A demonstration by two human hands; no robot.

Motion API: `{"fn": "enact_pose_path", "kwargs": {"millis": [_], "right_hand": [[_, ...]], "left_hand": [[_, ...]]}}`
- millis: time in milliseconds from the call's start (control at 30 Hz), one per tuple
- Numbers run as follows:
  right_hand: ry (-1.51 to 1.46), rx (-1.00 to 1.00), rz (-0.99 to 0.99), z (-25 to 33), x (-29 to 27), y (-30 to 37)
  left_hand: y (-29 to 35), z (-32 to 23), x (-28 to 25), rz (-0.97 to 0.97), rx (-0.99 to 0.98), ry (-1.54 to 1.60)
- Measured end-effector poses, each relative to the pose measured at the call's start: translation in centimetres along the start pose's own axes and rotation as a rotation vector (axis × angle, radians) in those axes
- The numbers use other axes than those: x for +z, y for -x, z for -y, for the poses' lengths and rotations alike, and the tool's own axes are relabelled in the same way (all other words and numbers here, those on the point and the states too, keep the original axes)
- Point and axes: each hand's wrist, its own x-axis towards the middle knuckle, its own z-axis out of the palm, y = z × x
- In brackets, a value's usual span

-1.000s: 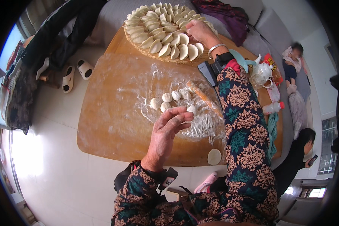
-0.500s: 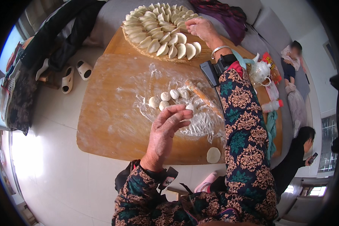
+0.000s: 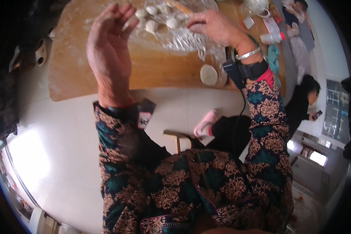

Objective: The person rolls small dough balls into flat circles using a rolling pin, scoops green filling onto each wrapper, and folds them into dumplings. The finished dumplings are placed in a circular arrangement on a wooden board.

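Floured wooden table point(image 3: 105, 74) carries small dough pieces point(image 3: 152, 25). Left hand point(image 3: 109, 46) hovers open and empty; right hand point(image 3: 214, 27) rests loosely curled beside them, holding nothing.

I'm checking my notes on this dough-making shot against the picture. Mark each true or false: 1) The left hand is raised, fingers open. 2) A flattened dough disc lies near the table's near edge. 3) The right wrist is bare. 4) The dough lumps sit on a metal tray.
1) True: the left hand is lifted with fingers spread.
2) True: the dough disc lies by the wooden table edge.
3) False: the right hand wears a silver bangle.
4) False: the dough lumps sit on the floured tabletop.
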Motion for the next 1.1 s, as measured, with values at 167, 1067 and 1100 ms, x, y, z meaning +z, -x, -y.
{"fn": "enact_pose_path", "kwargs": {"millis": [167,1067,1100], "right_hand": [[0.281,0.101,0.023,-0.2,6.7,9.8],[-1.347,0.408,-0.764,2.1,5.5,10.0],[-1.388,0.368,-0.770,2.2,5.4,10.0]], "left_hand": [[0.6,1.9,1.4,0.095,-0.127,0.144],[4.9,10.3,10.0,0.340,-0.426,-0.195],[5.0,10.3,10.3,0.311,-0.451,-0.211]]}}
